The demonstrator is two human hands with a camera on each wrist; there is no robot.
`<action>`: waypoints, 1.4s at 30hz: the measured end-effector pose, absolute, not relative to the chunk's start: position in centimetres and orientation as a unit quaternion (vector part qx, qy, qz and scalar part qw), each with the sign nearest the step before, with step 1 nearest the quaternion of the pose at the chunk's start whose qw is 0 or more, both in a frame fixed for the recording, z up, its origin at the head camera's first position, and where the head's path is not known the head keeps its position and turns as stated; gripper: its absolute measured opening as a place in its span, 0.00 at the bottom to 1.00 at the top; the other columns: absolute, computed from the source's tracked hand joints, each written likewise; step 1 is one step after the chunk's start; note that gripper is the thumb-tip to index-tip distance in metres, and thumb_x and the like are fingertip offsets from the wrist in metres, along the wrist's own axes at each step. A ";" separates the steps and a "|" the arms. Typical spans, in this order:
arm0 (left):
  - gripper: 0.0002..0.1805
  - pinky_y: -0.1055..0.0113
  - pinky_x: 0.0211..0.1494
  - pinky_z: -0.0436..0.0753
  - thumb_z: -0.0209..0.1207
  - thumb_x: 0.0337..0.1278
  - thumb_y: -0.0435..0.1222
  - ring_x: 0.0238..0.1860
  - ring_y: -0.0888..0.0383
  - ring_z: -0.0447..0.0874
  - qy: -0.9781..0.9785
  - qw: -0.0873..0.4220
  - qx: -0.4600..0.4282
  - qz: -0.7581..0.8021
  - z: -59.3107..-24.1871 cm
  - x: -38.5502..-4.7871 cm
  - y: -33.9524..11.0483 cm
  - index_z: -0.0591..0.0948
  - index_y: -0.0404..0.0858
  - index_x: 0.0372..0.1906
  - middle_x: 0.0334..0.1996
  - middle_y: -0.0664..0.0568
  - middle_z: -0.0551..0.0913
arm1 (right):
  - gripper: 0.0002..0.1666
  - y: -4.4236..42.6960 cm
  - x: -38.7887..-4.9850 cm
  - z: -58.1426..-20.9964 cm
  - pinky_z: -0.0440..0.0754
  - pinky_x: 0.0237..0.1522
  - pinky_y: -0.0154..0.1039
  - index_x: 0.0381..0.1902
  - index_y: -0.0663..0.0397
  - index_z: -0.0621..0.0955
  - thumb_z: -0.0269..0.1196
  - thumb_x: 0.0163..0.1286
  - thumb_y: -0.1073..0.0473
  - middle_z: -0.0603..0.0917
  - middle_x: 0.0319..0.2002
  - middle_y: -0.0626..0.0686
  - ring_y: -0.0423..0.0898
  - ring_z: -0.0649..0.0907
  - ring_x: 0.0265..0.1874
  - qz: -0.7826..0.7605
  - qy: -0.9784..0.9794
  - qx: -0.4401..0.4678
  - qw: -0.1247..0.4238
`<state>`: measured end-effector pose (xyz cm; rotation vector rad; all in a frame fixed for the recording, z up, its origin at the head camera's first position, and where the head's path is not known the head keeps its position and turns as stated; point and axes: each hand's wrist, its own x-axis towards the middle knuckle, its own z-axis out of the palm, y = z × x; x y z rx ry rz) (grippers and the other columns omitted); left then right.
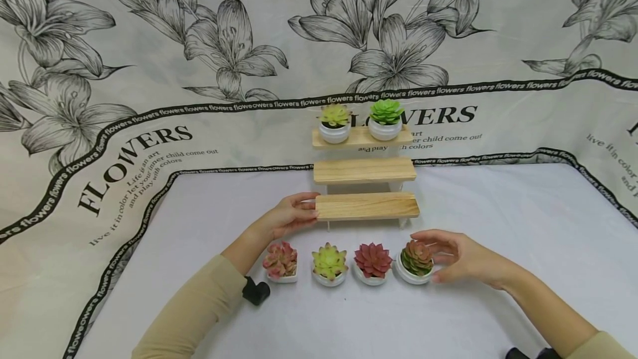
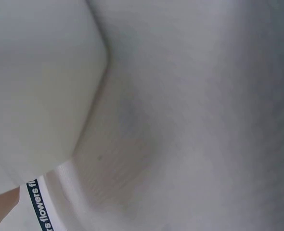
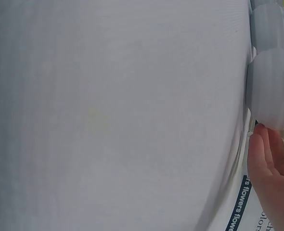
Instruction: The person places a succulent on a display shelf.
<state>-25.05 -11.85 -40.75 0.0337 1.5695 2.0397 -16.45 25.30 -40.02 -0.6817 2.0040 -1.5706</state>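
My left hand (image 1: pixel 293 216) touches the left end of the lowest wooden shelf (image 1: pixel 368 207) on a three-step plant stand, fingers mostly straight. My right hand (image 1: pixel 463 256) is at the rightmost potted succulent (image 1: pixel 416 259), which has green and reddish-brown leaves. The right thumb lies beside its white pot (image 3: pixel 273 89), and the fingers reach behind the plant; firm contact is unclear. Left of it, in a row, stand a dark red succulent (image 1: pixel 372 261), a yellow-green one (image 1: pixel 329 262) and a pink one (image 1: pixel 281 260) in a squarer pot.
On the top shelf (image 1: pixel 359 138) stand a yellowish succulent (image 1: pixel 335 122) and a bright green one (image 1: pixel 386 118). The middle shelf (image 1: pixel 364 170) is bare wood. White cloth (image 1: pixel 209 226) covers the table, with a flower-printed fabric (image 1: pixel 249 143) behind.
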 end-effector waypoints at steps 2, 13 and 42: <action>0.32 0.72 0.39 0.83 0.49 0.58 0.17 0.35 0.60 0.80 0.585 0.280 0.011 0.761 -40.7 -25.0 -11.9 0.59 0.30 0.68 0.39 0.50 0.75 | 0.42 25.1 -16.4 -40.2 0.74 0.53 0.28 0.64 0.69 0.63 0.67 0.53 0.71 0.75 0.55 0.45 0.40 0.75 0.51 -0.577 0.736 -0.251 0.251; 0.32 0.72 0.38 0.83 0.49 0.58 0.17 0.35 0.61 0.80 0.586 0.278 0.016 0.761 -40.9 -25.1 -11.9 0.60 0.30 0.68 0.38 0.49 0.75 | 0.44 24.5 -16.6 -40.6 0.77 0.51 0.33 0.64 0.73 0.62 0.69 0.51 0.71 0.68 0.60 0.65 0.38 0.76 0.52 -0.574 0.734 -0.239 0.274; 0.32 0.73 0.38 0.83 0.49 0.58 0.17 0.35 0.61 0.80 0.591 0.280 0.014 0.756 -40.7 -25.0 -11.9 0.60 0.31 0.68 0.39 0.50 0.75 | 0.42 24.2 -16.5 -40.4 0.81 0.46 0.37 0.63 0.74 0.61 0.68 0.53 0.71 0.73 0.56 0.56 0.45 0.79 0.49 -0.580 0.727 -0.228 0.288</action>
